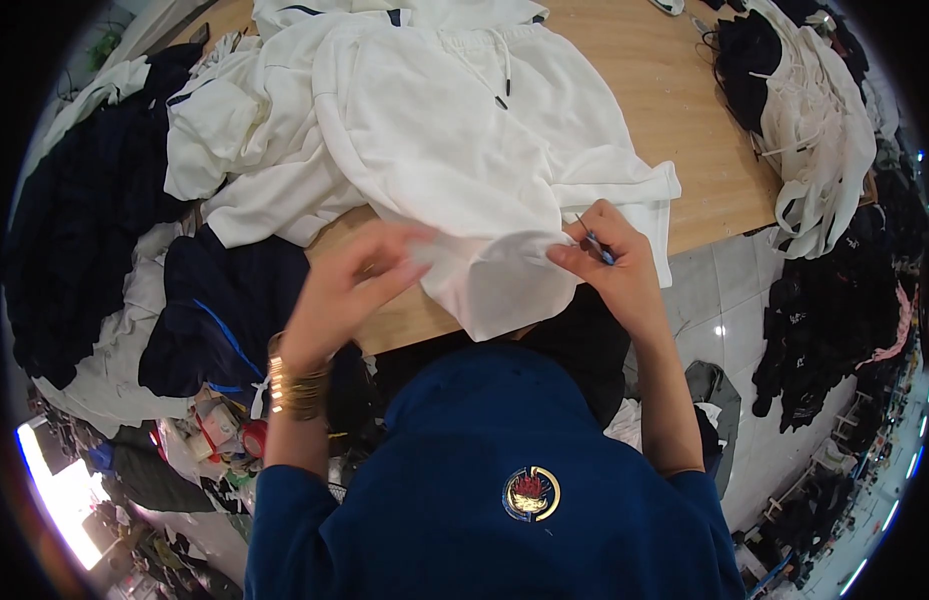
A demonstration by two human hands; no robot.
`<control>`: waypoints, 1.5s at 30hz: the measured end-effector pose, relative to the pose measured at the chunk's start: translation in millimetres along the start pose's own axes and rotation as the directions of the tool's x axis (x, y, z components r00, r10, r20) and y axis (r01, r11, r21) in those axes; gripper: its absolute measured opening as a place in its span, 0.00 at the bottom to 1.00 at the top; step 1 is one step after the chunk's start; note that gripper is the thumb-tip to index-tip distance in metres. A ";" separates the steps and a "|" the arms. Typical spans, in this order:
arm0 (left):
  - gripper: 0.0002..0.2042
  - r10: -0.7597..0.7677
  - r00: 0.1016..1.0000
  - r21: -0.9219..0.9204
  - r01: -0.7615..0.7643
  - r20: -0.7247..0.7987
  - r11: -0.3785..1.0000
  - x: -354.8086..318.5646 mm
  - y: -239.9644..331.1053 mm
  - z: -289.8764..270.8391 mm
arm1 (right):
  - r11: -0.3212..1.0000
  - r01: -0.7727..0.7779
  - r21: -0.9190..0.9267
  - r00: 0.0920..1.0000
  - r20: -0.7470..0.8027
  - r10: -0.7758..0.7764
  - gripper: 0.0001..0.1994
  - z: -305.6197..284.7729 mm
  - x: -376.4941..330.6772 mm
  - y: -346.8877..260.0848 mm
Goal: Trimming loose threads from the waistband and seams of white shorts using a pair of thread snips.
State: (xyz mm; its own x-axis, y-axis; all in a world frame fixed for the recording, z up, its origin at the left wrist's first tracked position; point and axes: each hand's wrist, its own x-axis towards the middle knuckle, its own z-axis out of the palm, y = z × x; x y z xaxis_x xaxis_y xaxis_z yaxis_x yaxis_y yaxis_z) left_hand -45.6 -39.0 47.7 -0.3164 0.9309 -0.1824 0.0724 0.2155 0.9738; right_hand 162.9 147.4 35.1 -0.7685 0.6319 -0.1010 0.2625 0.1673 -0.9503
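White drawstring shorts [434, 120] lie on the wooden table, waistband at the far side, with one leg opening pulled toward me. My right hand [619, 265] is closed, pinching the edge of that leg opening between thumb and finger. In the same hand sits a small blue tool with a thin metal point, like thread snips [598, 247]. At the left side of the opening is my left hand [359, 275], its fingers smeared by motion. Whether it touches the fabric I cannot tell.
More white garments [254, 130] are heaped to the left, beside dark navy clothes [94, 200]. Along the right edge of the wooden table [724, 170] hang white and black garments [824, 120]. A pile of black clothes [814, 320] stands farther right, above the tiled floor [729, 285].
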 end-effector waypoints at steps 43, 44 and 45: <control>0.09 0.167 0.984 -0.210 -0.152 0.055 0.966 13.3 5.5 48.9 | 0.936 0.343 0.074 0.914 -0.257 -0.315 0.06 12.0 -19.7 -33.0; 0.09 0.168 0.984 -0.211 -0.153 0.056 0.966 13.6 6.0 49.4 | 0.936 0.343 0.073 0.913 -0.258 -0.315 0.06 12.8 -20.3 -32.1; 0.09 0.156 0.986 -0.218 -0.141 0.057 0.966 13.5 6.6 50.0 | 0.935 0.350 0.054 0.918 -0.217 -0.331 0.06 14.6 -21.6 -31.7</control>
State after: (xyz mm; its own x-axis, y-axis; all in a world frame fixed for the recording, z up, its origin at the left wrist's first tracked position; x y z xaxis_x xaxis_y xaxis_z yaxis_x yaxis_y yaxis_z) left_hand -2.1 -10.2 44.8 -0.2465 0.9685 -0.0353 -0.0914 0.0131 0.9957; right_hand 162.7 117.3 63.0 -0.6657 0.6891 0.2863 -0.0556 0.3368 -0.9399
